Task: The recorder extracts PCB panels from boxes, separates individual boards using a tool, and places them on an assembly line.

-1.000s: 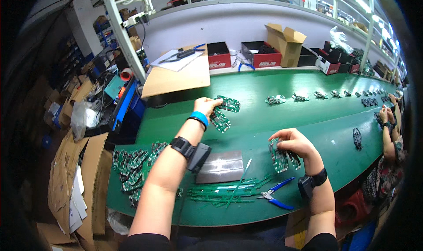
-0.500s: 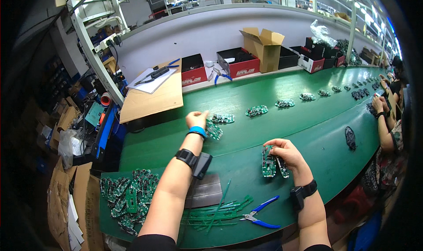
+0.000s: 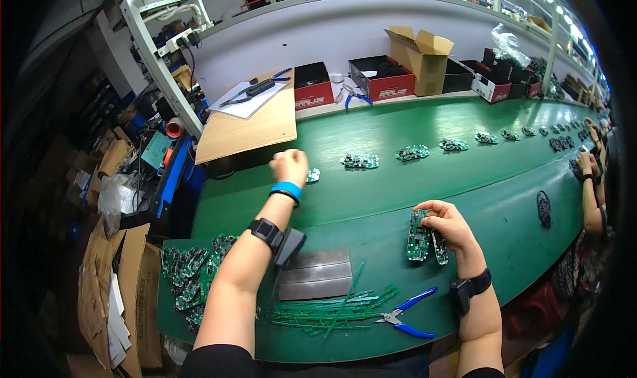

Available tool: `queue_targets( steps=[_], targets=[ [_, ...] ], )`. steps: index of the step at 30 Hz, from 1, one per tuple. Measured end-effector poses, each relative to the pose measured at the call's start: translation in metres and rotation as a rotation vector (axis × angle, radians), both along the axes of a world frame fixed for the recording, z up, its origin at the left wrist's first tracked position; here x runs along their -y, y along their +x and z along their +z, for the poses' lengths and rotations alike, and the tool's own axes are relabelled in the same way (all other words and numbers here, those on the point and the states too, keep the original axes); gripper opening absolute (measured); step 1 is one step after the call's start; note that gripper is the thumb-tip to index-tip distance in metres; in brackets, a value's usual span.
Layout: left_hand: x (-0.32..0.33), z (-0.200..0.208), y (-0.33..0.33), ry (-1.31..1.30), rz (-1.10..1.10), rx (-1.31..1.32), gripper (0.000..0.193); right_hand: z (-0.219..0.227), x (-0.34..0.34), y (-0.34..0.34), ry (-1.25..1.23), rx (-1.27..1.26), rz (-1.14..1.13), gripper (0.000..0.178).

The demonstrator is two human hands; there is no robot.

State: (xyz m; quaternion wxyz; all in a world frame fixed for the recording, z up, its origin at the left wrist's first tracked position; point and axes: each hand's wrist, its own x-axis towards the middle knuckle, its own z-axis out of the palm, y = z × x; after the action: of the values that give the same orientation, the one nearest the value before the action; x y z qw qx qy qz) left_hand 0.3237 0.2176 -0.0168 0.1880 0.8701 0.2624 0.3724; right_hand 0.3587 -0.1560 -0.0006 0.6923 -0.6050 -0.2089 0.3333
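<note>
Green belt (image 3: 398,179) carries our boards toward two o'clock. We lay each board (image 3: 312,175) flat, evenly spaced; our left hand (image 3: 290,165) curls over it, while our right hand (image 3: 446,224) grips two boards (image 3: 424,237) at four o'clock.

Electronics assembly workshop, green conveyor belt (image 3: 398,185), circuit boards (image 3: 359,161), parts boxes (image 3: 380,86)

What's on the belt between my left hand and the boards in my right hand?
In the head view, only bare green belt separates the left hand from the boards in the right hand.
</note>
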Motion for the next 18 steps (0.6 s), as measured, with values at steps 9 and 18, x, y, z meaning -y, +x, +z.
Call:
queue_targets(
  steps=[9, 18],
  targets=[
    [0.166, 0.044, -0.048, -0.949, -1.152, -0.518, 0.058, -0.002, -0.020, -0.027, 0.087, 0.044, 0.058, 0.035],
    [-0.027, 0.037, -0.066, -1.147, -0.192, 0.007, 0.028, -0.007, -0.012, -0.014, -0.027, 0.163, -0.070, 0.019]
  ],
)
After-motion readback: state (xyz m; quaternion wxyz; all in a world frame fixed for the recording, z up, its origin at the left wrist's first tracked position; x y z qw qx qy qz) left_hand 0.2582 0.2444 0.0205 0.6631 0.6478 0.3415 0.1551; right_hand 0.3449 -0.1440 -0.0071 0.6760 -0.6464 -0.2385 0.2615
